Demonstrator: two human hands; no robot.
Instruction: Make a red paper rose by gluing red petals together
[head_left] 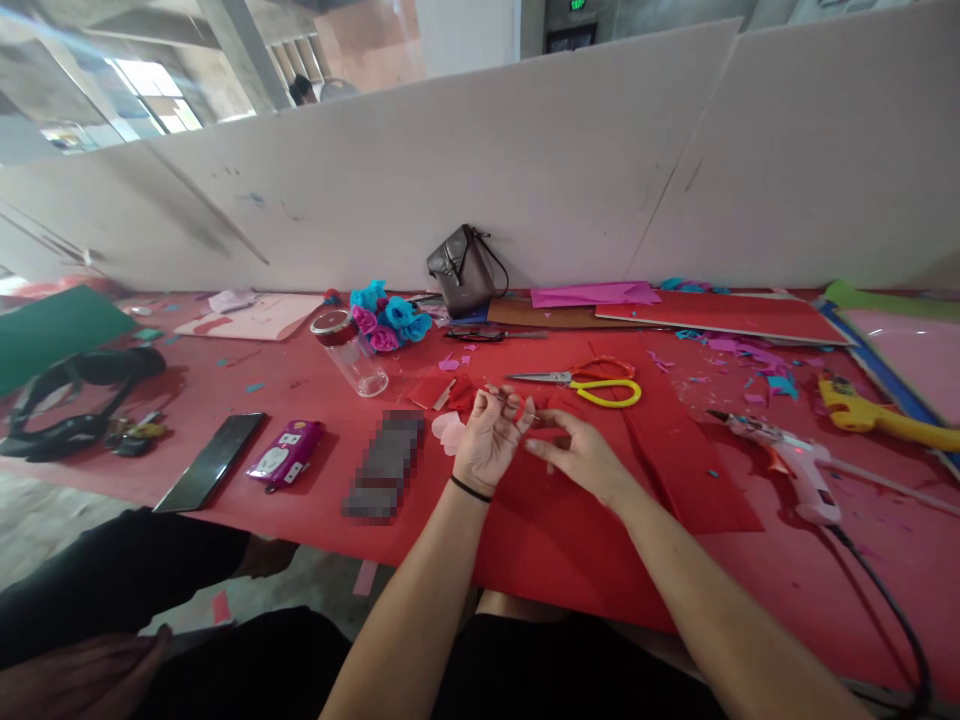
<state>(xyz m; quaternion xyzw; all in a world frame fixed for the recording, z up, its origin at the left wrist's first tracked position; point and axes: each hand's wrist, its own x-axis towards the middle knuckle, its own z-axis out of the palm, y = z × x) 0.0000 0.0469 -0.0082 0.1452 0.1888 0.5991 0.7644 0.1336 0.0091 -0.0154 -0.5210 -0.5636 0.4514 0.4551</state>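
My left hand [491, 440], a black band at its wrist, is raised over the table with its fingers pinched on a small piece of red paper [520, 408]. A thin wire-like stick shows at its fingertips; its exact kind is too small to make out. Close by on the right, my right hand [585, 455] has its thumb and fingers apart, the index fingertip near the stick's end. Beneath both hands lie red paper sheets [690, 470]. Scissors [577, 382] with yellow and red handles rest just beyond. Pale pink petal-shaped pieces [450, 432] lie left of my left hand.
At right are a pink glue gun [806, 475] with a cable and a yellow glue gun [870, 410]. Leftward stand a glass jar [352, 355] and blue-pink paper flowers [390, 318]; phones [214, 460] and a purple case [285, 452] lie nearer. A bag [465, 270] leans on the partition.
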